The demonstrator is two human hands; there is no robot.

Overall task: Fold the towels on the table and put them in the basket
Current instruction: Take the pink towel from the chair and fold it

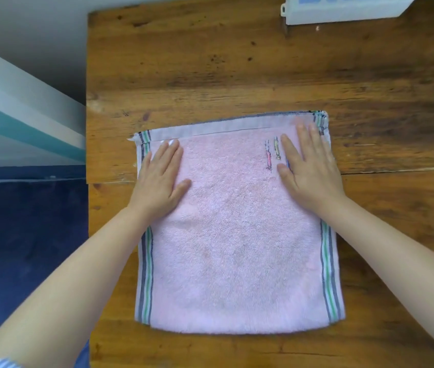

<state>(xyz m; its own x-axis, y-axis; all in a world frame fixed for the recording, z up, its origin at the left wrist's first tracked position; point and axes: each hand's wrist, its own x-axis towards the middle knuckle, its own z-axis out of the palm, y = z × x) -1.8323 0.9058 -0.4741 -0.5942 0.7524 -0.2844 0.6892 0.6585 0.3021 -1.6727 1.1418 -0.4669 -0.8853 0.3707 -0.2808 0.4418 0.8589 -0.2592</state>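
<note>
Towel [237, 235]: pink, folded, flat on the wooden table [210, 75], under both palms.
Left hand [158, 179]: pressed flat, fingers straight and together, gripping nothing; fingertips just short of the far folded edge.
Right hand [309, 168]: flat, fingers extended, gripping nothing; small embroidered figures [273, 152] just left of the index finger.
White box [343, 9]: well beyond the fingertips, at the table's far edge.

Worn wooden table [210, 75], dark knots and grain, seam running across under both palms; pink towel [237, 248] flat on it, folded, striped bands at side edges, directly beneath left hand [158, 179] and right hand [310, 171]; white plastic box [343, 9] at far edge, well beyond right hand's fingertips.
</note>
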